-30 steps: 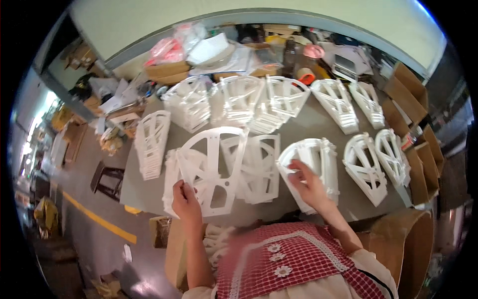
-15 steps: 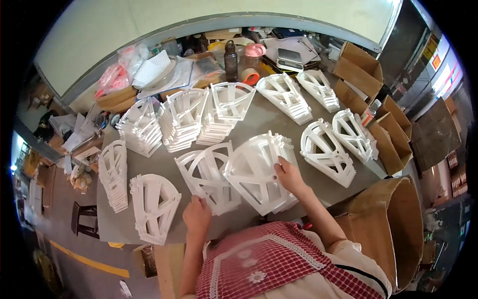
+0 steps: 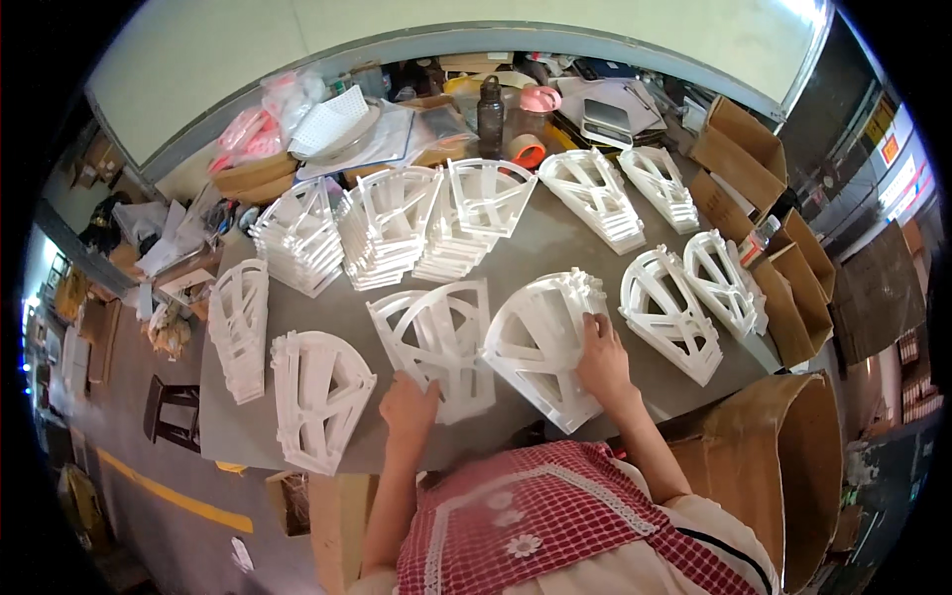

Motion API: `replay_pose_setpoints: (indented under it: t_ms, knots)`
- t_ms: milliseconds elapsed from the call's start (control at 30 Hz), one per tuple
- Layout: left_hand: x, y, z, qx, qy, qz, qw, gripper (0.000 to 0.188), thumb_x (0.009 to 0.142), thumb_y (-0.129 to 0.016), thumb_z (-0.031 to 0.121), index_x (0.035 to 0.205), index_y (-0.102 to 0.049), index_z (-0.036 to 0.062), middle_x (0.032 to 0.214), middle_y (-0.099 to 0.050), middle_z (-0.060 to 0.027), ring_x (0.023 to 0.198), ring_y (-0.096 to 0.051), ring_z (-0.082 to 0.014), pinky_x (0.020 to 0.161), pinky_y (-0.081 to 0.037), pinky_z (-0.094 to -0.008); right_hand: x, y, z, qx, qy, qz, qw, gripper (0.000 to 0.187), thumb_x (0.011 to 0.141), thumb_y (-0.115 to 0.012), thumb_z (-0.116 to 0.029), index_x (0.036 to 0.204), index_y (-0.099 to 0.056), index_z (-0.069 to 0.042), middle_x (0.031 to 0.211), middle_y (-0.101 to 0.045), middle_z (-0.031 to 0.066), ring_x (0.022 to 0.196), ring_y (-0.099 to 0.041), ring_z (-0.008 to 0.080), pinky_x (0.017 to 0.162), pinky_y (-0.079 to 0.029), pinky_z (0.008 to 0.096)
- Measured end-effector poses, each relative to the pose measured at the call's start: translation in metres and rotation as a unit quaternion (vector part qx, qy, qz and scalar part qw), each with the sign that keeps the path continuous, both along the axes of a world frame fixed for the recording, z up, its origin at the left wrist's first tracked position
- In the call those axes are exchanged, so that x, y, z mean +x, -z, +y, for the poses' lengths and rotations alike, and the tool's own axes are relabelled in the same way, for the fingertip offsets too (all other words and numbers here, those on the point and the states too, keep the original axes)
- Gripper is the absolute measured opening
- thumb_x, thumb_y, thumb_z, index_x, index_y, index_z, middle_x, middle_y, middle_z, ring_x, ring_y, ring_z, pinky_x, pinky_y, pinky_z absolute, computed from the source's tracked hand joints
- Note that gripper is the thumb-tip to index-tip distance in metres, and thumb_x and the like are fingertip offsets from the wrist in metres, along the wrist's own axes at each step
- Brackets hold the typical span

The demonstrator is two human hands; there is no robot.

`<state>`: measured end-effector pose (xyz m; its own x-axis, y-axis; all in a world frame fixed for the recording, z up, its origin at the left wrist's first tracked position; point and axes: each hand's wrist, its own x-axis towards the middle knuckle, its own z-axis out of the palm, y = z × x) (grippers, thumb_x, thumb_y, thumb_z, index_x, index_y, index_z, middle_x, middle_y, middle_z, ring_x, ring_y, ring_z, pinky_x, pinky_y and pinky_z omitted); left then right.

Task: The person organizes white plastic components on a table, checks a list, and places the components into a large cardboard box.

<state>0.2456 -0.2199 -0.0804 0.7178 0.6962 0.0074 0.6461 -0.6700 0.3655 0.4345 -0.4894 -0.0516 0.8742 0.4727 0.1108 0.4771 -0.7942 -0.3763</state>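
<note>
White fan-shaped plastic frames lie in front of me in the middle of the table. My left hand (image 3: 410, 405) has its fingers curled at the lower left edge of the left middle frame (image 3: 458, 347). On the right, my right hand (image 3: 602, 359) grips the right side of a stack of the same fan-shaped frames (image 3: 535, 342), fingers over the upper edge and thumb hidden. The two middle groups sit side by side, nearly touching.
More stacked frames stand at the back (image 3: 392, 223), at the left (image 3: 319, 397) and at the right (image 3: 669, 312). Behind them are a dark bottle (image 3: 491, 117), an orange tape roll (image 3: 527, 151) and a scale (image 3: 606, 123). A large open carton (image 3: 734, 446) stands at my right.
My right hand has lowered along the right-hand stack, whose frames now sit closer together. My left hand has moved right, onto the left middle frame's edge. The view has shifted slightly.
</note>
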Motion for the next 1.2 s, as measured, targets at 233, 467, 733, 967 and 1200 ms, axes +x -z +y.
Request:
replay_pose_setpoints:
  t_ms: [233, 467, 733, 967, 1200]
  knots:
    - [-0.004, -0.051, 0.002, -0.088, -0.063, -0.087, 0.99, 0.042, 0.082, -0.071, 0.03, 0.108, -0.053, 0.0019, 0.087, -0.07, -0.0177, 0.08, -0.069, -0.0363, 0.072, -0.052, -0.0462, -0.006, -0.021, 0.006, 0.112, -0.049, -0.132, 0.984, 0.067, 0.083, -0.06, 0.0, 0.144, -0.032, 0.001, 0.135, -0.048, 0.0258, 0.109, -0.058, 0.041, 0.094, -0.049, 0.0463]
    - [-0.043, -0.124, -0.005, -0.197, -0.04, -0.358, 0.912, 0.034, 0.091, -0.061, 0.002, 0.125, -0.057, 0.0024, 0.098, -0.073, -0.0126, 0.087, -0.071, -0.0183, 0.075, -0.055, -0.028, -0.014, -0.027, 0.029, 0.282, -0.107, -0.025, 0.953, 0.07, 0.088, -0.063, -0.002, 0.149, -0.029, -0.001, 0.13, -0.053, 0.0204, 0.101, -0.065, 0.0268, 0.085, -0.052, 0.0375]
    - [-0.137, -0.098, 0.049, 0.321, 0.144, -0.219, 0.91, 0.047, 0.08, -0.056, -0.013, 0.126, -0.058, -0.0034, 0.113, -0.069, -0.017, 0.099, -0.069, -0.0341, 0.083, -0.057, -0.0386, -0.002, -0.025, 0.025, 0.306, -0.111, 0.03, 0.945, 0.061, 0.091, -0.058, -0.003, 0.146, -0.031, 0.002, 0.129, -0.054, 0.0196, 0.097, -0.066, 0.0259, 0.086, -0.051, 0.0376]
    - [-0.173, -0.055, 0.065, 0.255, 0.219, -0.094, 0.937, 0.047, 0.078, -0.054, -0.009, 0.123, -0.062, 0.0036, 0.123, -0.066, -0.01, 0.113, -0.063, -0.0289, 0.095, -0.053, -0.0388, 0.017, -0.01, 0.02, 0.327, -0.114, 0.03, 0.938, 0.062, 0.09, -0.057, -0.001, 0.147, -0.03, -0.001, 0.128, -0.056, 0.0207, 0.083, -0.069, 0.0245, 0.079, -0.053, 0.0356]
    - [-0.165, -0.047, 0.052, 0.226, 0.138, -0.099, 0.959, 0.047, 0.079, -0.056, -0.008, 0.124, -0.061, 0.0032, 0.124, -0.065, -0.013, 0.113, -0.063, -0.0305, 0.097, -0.051, -0.0403, 0.011, -0.015, 0.026, 0.294, -0.119, 0.026, 0.948, 0.047, 0.088, -0.059, 0.0, 0.133, -0.046, 0.0, 0.124, -0.059, 0.0187, 0.081, -0.068, 0.0247, 0.077, -0.053, 0.0355]
